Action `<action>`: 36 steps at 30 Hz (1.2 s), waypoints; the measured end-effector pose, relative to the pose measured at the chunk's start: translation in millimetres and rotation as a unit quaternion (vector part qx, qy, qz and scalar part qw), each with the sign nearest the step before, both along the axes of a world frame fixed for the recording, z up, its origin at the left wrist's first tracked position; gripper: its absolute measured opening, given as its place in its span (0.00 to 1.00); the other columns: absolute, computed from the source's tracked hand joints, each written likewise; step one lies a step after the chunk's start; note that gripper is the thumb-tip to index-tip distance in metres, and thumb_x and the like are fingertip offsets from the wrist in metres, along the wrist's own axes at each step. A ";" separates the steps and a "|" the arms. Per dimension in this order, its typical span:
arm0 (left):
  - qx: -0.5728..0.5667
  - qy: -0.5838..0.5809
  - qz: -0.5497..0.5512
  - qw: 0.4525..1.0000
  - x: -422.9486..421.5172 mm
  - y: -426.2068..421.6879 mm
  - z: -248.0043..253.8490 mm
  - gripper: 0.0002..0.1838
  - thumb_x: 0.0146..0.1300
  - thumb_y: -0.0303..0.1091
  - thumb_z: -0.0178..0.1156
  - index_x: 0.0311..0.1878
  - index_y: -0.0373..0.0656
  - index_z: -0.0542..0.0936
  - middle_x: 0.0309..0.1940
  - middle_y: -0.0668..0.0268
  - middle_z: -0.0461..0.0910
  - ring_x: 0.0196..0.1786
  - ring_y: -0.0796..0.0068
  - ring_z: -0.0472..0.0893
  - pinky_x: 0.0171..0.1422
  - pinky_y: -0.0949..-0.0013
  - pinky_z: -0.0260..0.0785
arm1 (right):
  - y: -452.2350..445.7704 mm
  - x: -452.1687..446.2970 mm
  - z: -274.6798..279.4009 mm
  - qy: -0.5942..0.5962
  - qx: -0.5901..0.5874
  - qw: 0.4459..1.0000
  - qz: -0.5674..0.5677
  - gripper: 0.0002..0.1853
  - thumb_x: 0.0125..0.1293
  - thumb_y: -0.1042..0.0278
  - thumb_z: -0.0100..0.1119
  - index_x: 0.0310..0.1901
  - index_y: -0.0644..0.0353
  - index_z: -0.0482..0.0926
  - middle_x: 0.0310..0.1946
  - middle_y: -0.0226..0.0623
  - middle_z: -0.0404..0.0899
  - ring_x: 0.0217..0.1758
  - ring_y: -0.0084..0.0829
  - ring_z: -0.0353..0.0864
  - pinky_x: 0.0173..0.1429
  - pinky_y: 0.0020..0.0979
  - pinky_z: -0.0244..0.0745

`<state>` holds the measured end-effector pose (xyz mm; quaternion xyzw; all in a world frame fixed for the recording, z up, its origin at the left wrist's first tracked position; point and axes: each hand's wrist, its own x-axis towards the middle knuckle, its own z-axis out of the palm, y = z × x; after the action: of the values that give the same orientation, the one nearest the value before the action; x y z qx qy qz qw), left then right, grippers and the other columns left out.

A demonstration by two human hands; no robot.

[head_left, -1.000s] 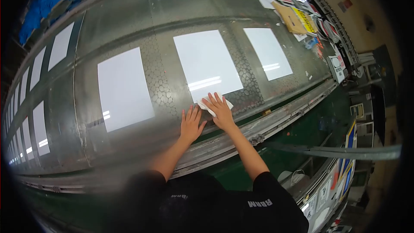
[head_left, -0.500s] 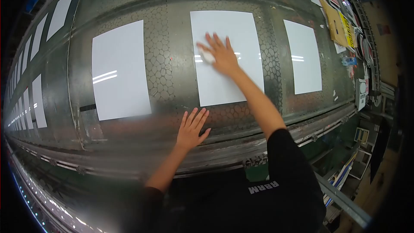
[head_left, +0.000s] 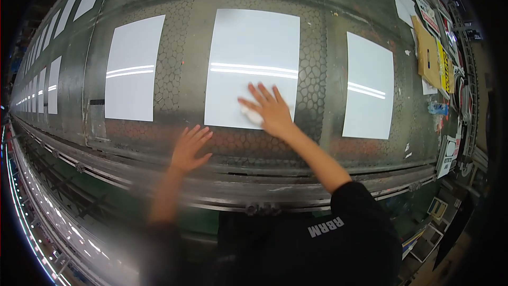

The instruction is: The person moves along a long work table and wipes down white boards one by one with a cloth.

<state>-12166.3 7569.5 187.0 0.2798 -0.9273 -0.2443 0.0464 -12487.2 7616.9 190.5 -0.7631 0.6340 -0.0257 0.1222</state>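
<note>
A glossy white sheet (head_left: 253, 42) lies flat on the long grey table (head_left: 198, 92) in front of me. Over the sheet's lower right part, my right hand (head_left: 271, 110) presses a crumpled white cloth (head_left: 253, 116) under its palm, fingers spread. My left hand (head_left: 190, 148) rests near the table's front edge, just below and left of the sheet's lower left corner, with spread fingers and nothing visible in it. Another white sheet (head_left: 132, 92) lies to the left, and a third white sheet (head_left: 367, 111) to the right.
Several more white sheets recede along the table at the far left. At the right end are a brown cardboard piece (head_left: 427, 55), a blue-tinted clear plastic item (head_left: 438, 108) and stacked printed signs. A metal rail (head_left: 275, 196) runs along the near edge.
My right hand moved with the cloth from the sheet's near edge up onto its middle, then back down toward the lower right. My left hand shifted left. The view has turned.
</note>
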 end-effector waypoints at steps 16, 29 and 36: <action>0.001 -0.021 0.014 1.000 -3.6 3.0 5.0 0.34 0.52 0.46 0.64 0.66 0.56 0.71 0.68 0.69 0.67 0.73 0.61 0.61 0.76 0.49 0.49 | -162.4 -104.0 -33.2 0.085 -0.139 0.973 -0.163 0.27 0.71 0.57 0.43 0.71 0.25 0.59 0.77 0.37 0.42 0.80 0.36 0.40 0.78 0.51 0.31; 0.002 0.057 0.178 0.982 -7.9 6.3 -27.8 0.19 0.60 0.41 0.59 0.54 0.47 0.80 0.55 0.62 0.79 0.63 0.54 0.73 0.74 0.48 0.51 | 204.1 -8.2 35.9 -0.272 -0.085 0.946 -0.154 0.33 0.64 0.73 0.49 0.72 0.39 0.60 0.76 0.41 0.48 0.78 0.53 0.41 0.75 0.57 0.37; -0.064 0.229 0.151 0.959 -192.1 112.7 13.0 0.07 0.64 0.34 0.57 0.38 0.42 0.82 0.39 0.62 0.82 0.47 0.58 0.79 0.66 0.48 0.57 | 290.1 -153.7 77.1 -0.161 -0.332 0.843 -0.393 0.25 0.71 0.64 0.42 0.69 0.56 0.64 0.70 0.42 0.62 0.76 0.54 0.51 0.75 0.53 0.41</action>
<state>-12358.4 7682.1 200.1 0.3498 -0.8523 -0.2322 0.3119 -12640.8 7907.0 267.6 -0.4304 0.8056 -0.4030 -0.0579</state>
